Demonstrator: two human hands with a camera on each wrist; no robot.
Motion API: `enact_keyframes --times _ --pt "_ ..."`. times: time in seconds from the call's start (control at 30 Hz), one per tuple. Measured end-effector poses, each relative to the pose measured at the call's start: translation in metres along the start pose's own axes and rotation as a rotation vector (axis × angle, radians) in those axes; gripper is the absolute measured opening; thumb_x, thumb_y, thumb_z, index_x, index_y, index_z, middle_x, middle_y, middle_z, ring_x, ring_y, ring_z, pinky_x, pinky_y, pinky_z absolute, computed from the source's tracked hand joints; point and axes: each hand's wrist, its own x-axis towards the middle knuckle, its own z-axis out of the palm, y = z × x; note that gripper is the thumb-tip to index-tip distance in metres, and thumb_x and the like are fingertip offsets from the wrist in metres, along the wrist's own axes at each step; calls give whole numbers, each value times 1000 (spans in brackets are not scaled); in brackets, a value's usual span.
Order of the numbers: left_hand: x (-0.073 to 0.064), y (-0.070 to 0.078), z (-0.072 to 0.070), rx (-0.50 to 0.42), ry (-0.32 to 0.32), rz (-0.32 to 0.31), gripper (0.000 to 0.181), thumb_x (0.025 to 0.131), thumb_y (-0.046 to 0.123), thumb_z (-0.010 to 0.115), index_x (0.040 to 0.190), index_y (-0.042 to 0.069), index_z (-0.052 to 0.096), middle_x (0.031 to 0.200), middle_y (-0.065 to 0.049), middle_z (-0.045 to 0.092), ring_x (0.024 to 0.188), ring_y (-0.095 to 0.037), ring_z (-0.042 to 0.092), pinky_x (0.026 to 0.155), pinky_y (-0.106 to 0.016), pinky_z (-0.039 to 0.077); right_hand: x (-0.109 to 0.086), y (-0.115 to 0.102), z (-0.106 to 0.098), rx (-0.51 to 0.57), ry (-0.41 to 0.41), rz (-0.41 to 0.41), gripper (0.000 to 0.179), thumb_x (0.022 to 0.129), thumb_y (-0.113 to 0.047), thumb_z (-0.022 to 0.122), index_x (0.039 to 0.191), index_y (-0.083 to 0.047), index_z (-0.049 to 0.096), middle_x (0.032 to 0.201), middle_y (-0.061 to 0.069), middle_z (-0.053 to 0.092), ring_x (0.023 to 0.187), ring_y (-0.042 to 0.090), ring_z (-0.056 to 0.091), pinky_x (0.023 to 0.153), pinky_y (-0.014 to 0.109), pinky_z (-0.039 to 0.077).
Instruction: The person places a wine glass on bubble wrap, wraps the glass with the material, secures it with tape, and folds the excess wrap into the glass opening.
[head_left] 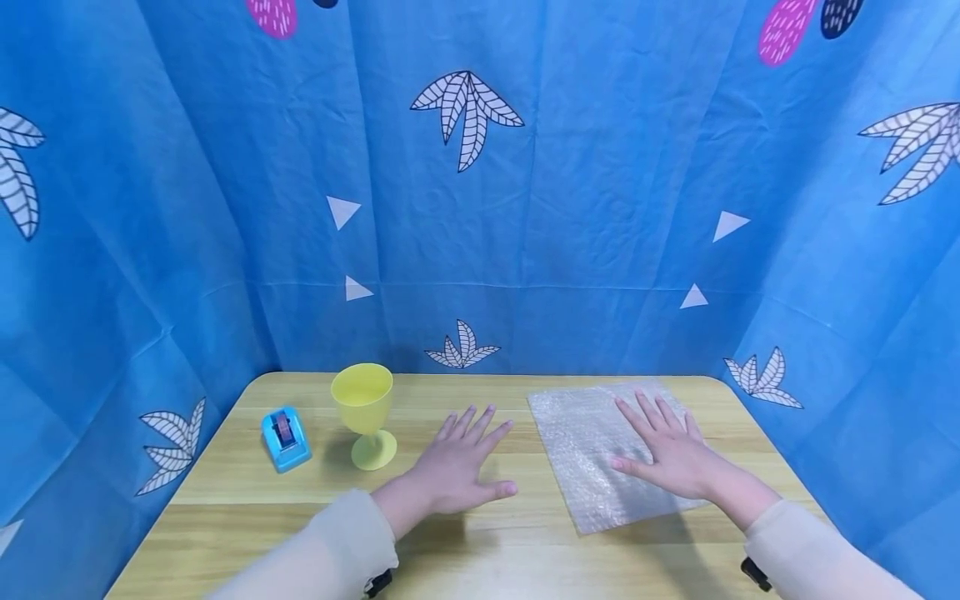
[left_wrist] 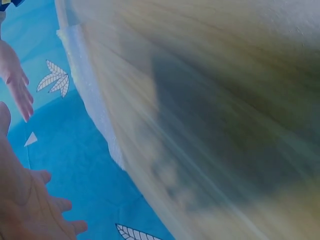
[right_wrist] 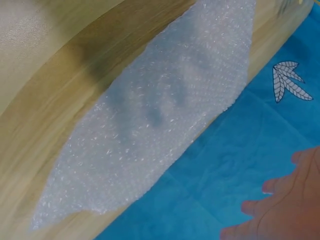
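Note:
With fingers spread and nothing in it, my left hand [head_left: 459, 467] hovers over the middle of the table, to the right of a yellow plastic goblet [head_left: 363, 398]. The goblet stands upright on its round foot. My right hand [head_left: 670, 454], fingers also spread, is held above a sheet of bubble wrap [head_left: 573, 467] and holds nothing. In the right wrist view the bubble wrap [right_wrist: 150, 115] lies flat, with finger shadows on it. Left of the goblet sits a small blue tape dispenser [head_left: 286, 439] with a roll in it.
The light wooden table [head_left: 300, 533] has rounded far corners. A blue patterned cloth [head_left: 600, 167] hangs close behind it and along both sides. The goblet and dispenser stand on the left half, the bubble wrap on the right.

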Motion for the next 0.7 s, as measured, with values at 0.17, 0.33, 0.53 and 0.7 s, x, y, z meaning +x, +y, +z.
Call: enact_keyframes --times 0.17,0.33,0.53,0.7 --pt "5 7 4 -8 -13 12 93 89 83 25 161 23 19 166 -8 7 151 -37 8 121 -56 7 -1 3 3 -1 0 11 87 93 -60 58 161 -24 18 164 24 11 145 56 8 106 81 1" --pt "11 14 8 -24 -19 21 89 93 78 33 162 25 15 166 -10 8 151 -38 9 121 -57 8 -3 6 8 31 10 16 86 93 -58 59 161 -23 20 164 25 11 144 57 8 104 82 1" --pt "17 19 13 -39 -22 10 90 91 81 26 162 26 14 166 -11 9 151 -39 11 121 -57 8 -4 10 16 68 40 -2 84 93 -53 63 161 -25 21 162 27 13 142 60 10 102 84 0" --pt "22 25 20 -58 -34 11 91 90 83 23 162 28 12 167 -9 8 151 -38 9 121 -57 7 -5 13 17 53 12 26 87 93 -57 61 161 -22 21 162 28 13 142 60 9 103 83 0"
